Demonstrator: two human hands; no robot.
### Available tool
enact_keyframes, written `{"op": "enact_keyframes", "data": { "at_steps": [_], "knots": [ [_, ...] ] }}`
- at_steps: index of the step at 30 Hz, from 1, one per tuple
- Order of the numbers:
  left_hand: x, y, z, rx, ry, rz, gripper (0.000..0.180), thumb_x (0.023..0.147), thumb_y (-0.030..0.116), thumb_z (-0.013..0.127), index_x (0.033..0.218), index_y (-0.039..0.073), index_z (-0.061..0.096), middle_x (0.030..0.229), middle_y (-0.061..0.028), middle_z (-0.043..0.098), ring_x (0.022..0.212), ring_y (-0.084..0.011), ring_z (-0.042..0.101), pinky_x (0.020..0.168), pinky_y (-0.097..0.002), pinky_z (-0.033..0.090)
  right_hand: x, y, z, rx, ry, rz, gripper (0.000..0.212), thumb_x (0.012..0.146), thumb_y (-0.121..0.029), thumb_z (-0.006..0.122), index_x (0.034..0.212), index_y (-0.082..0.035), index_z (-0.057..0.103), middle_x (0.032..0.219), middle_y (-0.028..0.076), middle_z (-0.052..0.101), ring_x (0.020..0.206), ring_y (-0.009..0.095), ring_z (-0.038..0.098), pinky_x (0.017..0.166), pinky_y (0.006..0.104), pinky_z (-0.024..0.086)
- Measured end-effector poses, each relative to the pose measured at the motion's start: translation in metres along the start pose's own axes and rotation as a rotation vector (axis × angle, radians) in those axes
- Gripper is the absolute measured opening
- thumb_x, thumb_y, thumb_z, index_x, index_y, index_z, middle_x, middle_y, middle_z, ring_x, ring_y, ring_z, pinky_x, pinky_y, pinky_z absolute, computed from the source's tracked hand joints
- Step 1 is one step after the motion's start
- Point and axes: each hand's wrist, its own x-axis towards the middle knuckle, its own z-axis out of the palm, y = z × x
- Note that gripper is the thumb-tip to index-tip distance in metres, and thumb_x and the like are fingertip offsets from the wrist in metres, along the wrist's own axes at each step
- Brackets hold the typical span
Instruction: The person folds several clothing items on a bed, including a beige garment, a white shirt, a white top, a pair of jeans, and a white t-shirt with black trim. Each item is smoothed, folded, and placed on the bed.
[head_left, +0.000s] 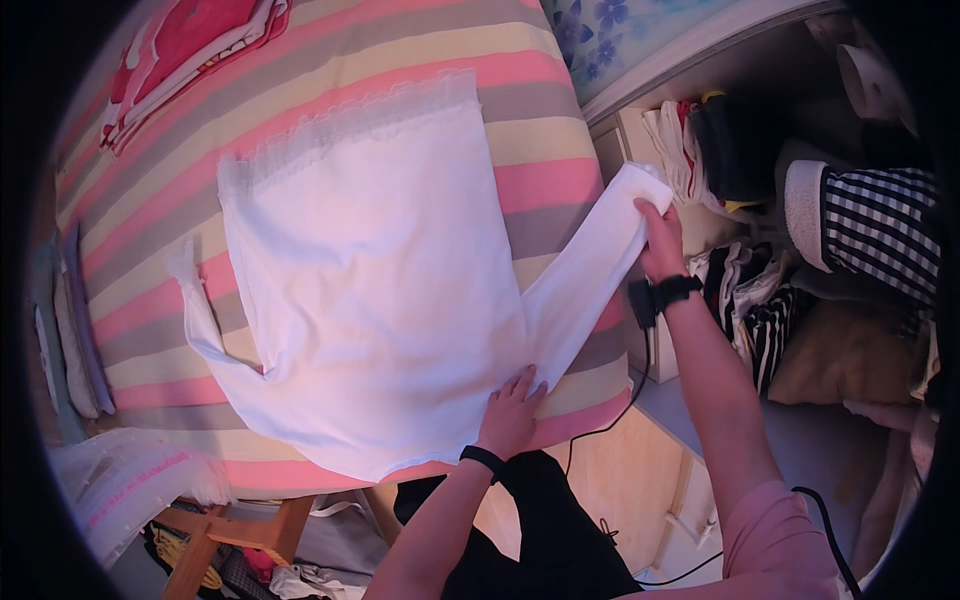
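Note:
A white long-sleeved top [375, 270] lies spread out with its ruffled, sheer lace hem toward the far side. One sleeve stretches out to the right. At its cuff end my right hand [662, 245] is closed, thumb on top of the fabric. My left hand [510, 415] rests on the top near the shoulder, where that sleeve joins the body. Its fingers are stretched out and lie on the cloth. The other sleeve is bent upward along the left side of the top.
Beneath the top is a bed with a striped cover [545, 185]. A folded red and white cloth [190, 55] lies at the far left. Open shelves with clothes [740, 150] and a checked bag-like item [880, 220] stand at right. A wooden stool [245, 535] is near left.

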Motion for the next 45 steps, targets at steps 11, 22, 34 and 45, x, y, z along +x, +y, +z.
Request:
{"op": "enact_keyframes", "data": {
  "at_steps": [11,22,34,45],
  "knots": [
    [0.032,0.072,-0.13,-0.901,0.709,-0.057,0.021,0.083,-0.004,0.076,0.102,0.003,0.069,0.103,-0.012,0.069,0.095,-0.0276,0.066,0.084,-0.0342,0.054,-0.175,0.007,0.016,-0.557,-0.414,-0.643,0.039,0.069,0.003,0.087,0.093,-0.006,0.057,0.107,0.01,0.059,0.099,0.026,0.06,0.089,0.0333,0.049],
    [0.031,0.066,-0.122,-0.498,0.548,-0.192,0.015,0.082,0.006,0.079,0.091,0.002,0.069,0.089,-0.0116,0.069,0.077,-0.0289,0.062,0.072,-0.0389,0.049,-0.194,0.011,0.02,-0.609,-0.47,-0.596,0.037,0.068,-0.001,0.083,0.098,-0.006,0.061,0.101,0.01,0.061,0.091,0.031,0.061,0.078,0.0387,0.049],
    [0.025,0.046,-0.157,-0.623,0.44,-0.202,0.009,0.09,0.002,0.07,0.098,0.0,0.066,0.088,-0.0116,0.068,0.08,-0.0222,0.063,0.075,-0.0333,0.051,-0.18,0.008,-0.007,-0.844,-0.673,-0.339,0.032,0.079,-0.006,0.083,0.106,-0.007,0.066,0.092,0.008,0.064,0.077,0.023,0.063,0.067,0.0327,0.05],
    [0.017,0.06,-0.203,-0.652,0.192,-0.115,0.014,0.103,0.006,0.062,0.095,0.001,0.052,0.075,-0.0076,0.061,0.067,-0.0142,0.065,0.061,-0.0287,0.047,-0.174,0.011,0.0,-0.719,-0.555,-0.47,0.036,0.08,-0.003,0.077,0.115,-0.007,0.067,0.102,0.012,0.067,0.088,0.031,0.068,0.074,0.0373,0.054]
  ]
}}
